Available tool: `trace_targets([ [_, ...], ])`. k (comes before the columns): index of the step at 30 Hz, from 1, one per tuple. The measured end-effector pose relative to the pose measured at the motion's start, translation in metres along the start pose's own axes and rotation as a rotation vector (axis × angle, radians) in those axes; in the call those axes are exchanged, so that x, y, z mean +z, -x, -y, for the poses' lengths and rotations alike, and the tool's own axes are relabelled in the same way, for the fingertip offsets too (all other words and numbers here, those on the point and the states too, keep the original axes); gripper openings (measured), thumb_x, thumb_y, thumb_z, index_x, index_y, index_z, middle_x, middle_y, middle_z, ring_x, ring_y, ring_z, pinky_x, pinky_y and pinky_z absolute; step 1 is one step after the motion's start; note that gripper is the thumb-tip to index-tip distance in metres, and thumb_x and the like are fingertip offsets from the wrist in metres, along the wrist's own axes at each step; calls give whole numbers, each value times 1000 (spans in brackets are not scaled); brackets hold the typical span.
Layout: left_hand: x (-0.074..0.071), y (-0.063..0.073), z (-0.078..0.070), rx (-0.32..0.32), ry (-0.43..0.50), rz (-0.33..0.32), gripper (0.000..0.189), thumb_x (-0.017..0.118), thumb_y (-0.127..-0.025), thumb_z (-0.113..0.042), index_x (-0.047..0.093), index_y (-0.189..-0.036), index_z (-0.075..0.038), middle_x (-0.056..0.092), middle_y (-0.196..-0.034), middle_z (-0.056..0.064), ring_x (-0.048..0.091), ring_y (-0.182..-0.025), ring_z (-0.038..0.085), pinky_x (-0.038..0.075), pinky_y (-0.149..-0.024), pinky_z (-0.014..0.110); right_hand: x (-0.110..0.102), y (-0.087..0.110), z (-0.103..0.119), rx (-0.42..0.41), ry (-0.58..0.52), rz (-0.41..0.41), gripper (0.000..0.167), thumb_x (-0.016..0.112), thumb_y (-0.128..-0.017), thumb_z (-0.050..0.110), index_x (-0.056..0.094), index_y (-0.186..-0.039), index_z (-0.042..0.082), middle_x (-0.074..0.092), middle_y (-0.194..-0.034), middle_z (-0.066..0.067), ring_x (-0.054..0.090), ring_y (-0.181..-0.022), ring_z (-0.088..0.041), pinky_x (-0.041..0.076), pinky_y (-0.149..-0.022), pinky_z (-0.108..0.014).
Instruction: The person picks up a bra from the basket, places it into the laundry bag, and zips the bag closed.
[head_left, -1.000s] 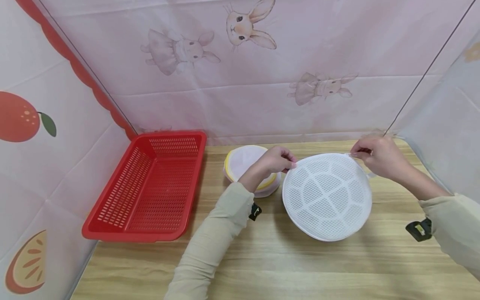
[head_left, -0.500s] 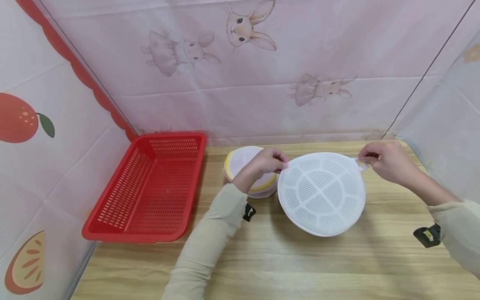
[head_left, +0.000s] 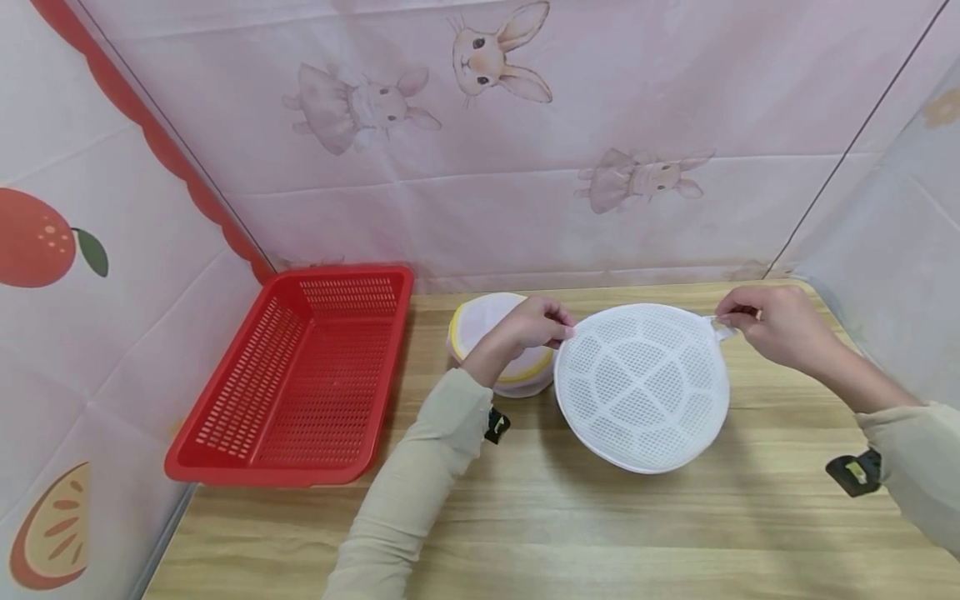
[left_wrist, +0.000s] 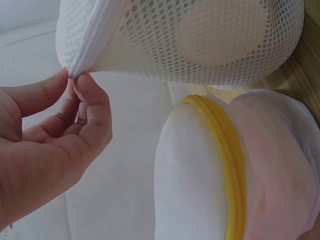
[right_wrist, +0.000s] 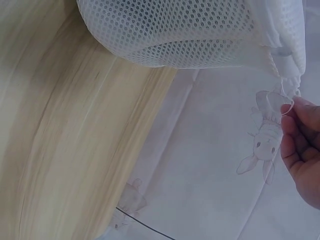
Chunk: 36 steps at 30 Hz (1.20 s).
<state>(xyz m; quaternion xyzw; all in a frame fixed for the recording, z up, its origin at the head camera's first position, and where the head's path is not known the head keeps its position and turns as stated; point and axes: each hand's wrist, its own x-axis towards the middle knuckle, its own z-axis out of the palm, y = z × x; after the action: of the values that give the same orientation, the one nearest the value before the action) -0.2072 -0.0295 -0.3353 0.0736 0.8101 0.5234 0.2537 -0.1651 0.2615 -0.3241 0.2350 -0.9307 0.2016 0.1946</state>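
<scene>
A round white mesh laundry bag (head_left: 642,388) is held up by its upper edge, over the right half of the table. My left hand (head_left: 537,322) pinches the bag's zippered rim between thumb and fingertips, plain in the left wrist view. At the opposite side my right hand (right_wrist: 306,145) pinches a thin white loop by the bag's end tab (right_wrist: 287,65). Through the mesh a pale round shape (left_wrist: 223,31) shows; its kind cannot be told. Beneath my left forearm sits a second, pinkish-white bag with a yellow zipper (left_wrist: 231,170), partly hidden in the head view.
A red plastic basket (head_left: 384,375) with slotted walls stands on the left of the wooden table (head_left: 570,542). Printed fabric walls (head_left: 525,217) rise behind the table and at both sides.
Both hands first drew slightly apart, the left hand going left and the right hand right. The mesh bag shifted a little left and up. Over the last half second almost nothing moved.
</scene>
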Motion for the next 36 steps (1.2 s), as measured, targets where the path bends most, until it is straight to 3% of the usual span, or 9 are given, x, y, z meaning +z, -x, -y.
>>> trace_targets([
  [6,1,1,-2,14,1,48,13,55,-89,-2,57,-98,7,54,-80,6,52,-67,13,50,-66,24,2,-3,1,-8,4,-34,20,66,-69,-13,64,-67,7,62,-65,-4,46,-55,-7,38,-48,-27],
  [12,6,-1,-4,11,-4,55,14,57,-90,-7,58,-99,5,56,-82,6,54,-68,13,51,-76,32,2,-10,5,-5,-7,-45,19,67,-70,-12,65,-67,6,63,-67,-6,49,-58,-12,40,-49,-27],
  [17,10,-2,-9,20,-14,45,13,59,-89,-7,58,-97,4,56,-81,6,55,-68,13,52,-71,28,2,-16,10,0,-21,-39,18,65,-71,-13,66,-67,5,63,-67,-6,51,-59,-15,40,-50,-28],
  [26,15,-3,-14,37,-98,3,10,59,-88,-5,60,-93,3,55,-78,4,53,-67,13,52,-70,28,6,-22,15,-44,-23,-55,18,64,-70,-14,65,-67,4,63,-66,-7,52,-59,-18,41,-52,-33],
  [31,18,-3,-13,20,-72,-36,5,60,-87,-5,60,-87,1,56,-77,4,53,-65,13,50,-60,21,6,-21,14,-47,-23,-57,18,65,-69,-15,65,-67,3,63,-66,-8,52,-59,-19,40,-52,-33],
  [36,20,-2,-12,16,-20,-81,5,60,-87,-3,60,-85,1,56,-77,6,54,-64,14,52,-64,26,6,-20,11,-49,-22,-56,18,66,-69,-14,65,-66,3,62,-66,-8,52,-61,-21,40,-53,-34],
])
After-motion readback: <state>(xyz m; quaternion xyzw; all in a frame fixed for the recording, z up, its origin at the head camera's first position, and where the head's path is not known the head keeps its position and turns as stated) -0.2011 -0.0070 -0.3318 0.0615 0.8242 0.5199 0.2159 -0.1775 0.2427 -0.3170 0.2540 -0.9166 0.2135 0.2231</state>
